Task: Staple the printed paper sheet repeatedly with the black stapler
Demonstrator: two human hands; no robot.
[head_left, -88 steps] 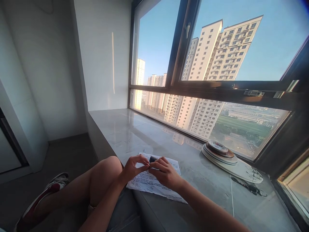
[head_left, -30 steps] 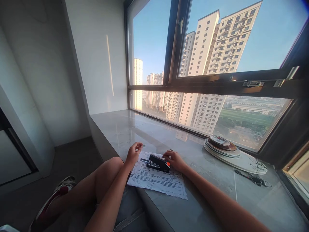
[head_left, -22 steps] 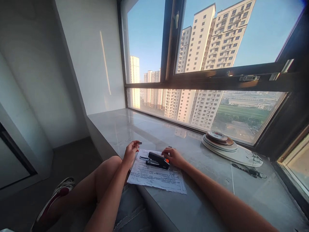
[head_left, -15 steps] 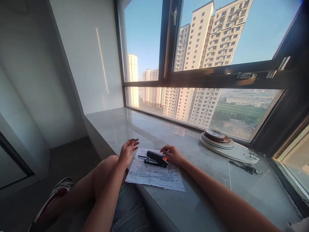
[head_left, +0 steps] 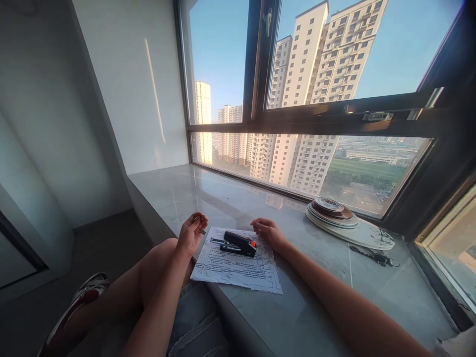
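Head view: I saw the stapler (head_left: 241, 246) lying within the edges of the paper (head_left: 238, 272). I had the left hand (head_left: 191, 234) curled by a small strip (head_left: 203, 231), grip unclear to me, and the right hand (head_left: 268, 233) released at the paper's far right corner; sill (head_left: 297, 233) stretched from there to the plates (head_left: 330, 218).

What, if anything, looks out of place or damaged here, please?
The black stapler has its metal tray sticking out beyond its body, so it looks open. The paper beneath it has a ragged lower edge, as though torn.
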